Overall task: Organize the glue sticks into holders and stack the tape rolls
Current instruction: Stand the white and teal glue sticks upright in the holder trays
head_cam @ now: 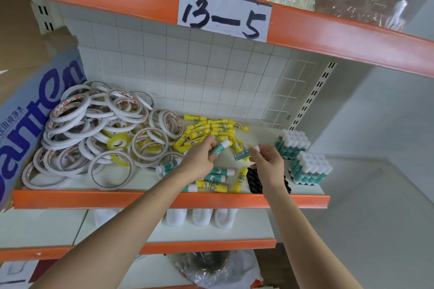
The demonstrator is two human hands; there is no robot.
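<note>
My left hand (199,159) grips a teal glue stick with a white cap (222,146) above the shelf. My right hand (266,159) pinches another teal glue stick (243,155). Behind them lies a heap of yellow glue sticks (211,130). Several loose teal and yellow sticks (218,178) lie near the shelf's front edge. An empty black holder (254,180) sits partly hidden under my right wrist. At the right, two holders full of upright teal sticks (305,159) stand together. A loose pile of white tape rolls (94,131) fills the left of the shelf.
The white shelf (145,178) has an orange front rail (164,198). A blue printed cardboard box (35,112) leans at the far left. A wire grid back panel (211,73) closes the rear. An orange beam with the label 13-5 (224,15) runs overhead.
</note>
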